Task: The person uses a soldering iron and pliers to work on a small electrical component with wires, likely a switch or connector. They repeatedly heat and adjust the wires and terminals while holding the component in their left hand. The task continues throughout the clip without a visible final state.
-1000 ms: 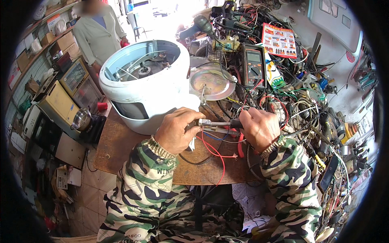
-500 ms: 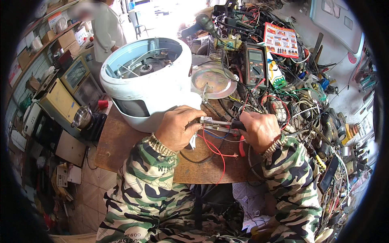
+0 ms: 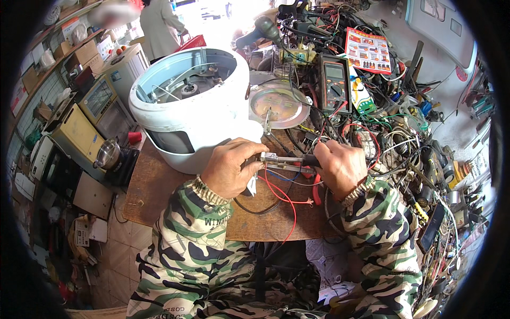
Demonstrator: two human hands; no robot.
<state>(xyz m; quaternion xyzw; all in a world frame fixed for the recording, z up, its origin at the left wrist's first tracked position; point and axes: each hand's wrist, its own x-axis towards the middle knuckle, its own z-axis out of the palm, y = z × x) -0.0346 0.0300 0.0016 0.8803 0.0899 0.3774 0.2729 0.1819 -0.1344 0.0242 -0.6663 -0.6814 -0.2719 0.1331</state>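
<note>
the left hand [image 3: 229,169] pinches a small metal piece [image 3: 269,157] between the thumb and the fingers, so this grip is narrow. the right hand [image 3: 342,166] is closed around the black handle of a hand tool [image 3: 288,159], whose metal shaft points to the left and meets the metal piece. whether the tip is inside the piece or only touches it, one cannot tell. both things are above the wooden table [image 3: 164,196], in front of the white round appliance [image 3: 204,127]. below them, a red wire [image 3: 294,215] curves down toward the table's near edge. one red handle [image 3: 316,192] is just beside the right hand. farther back, a multimeter [image 3: 336,80] lies among many cables.
</note>
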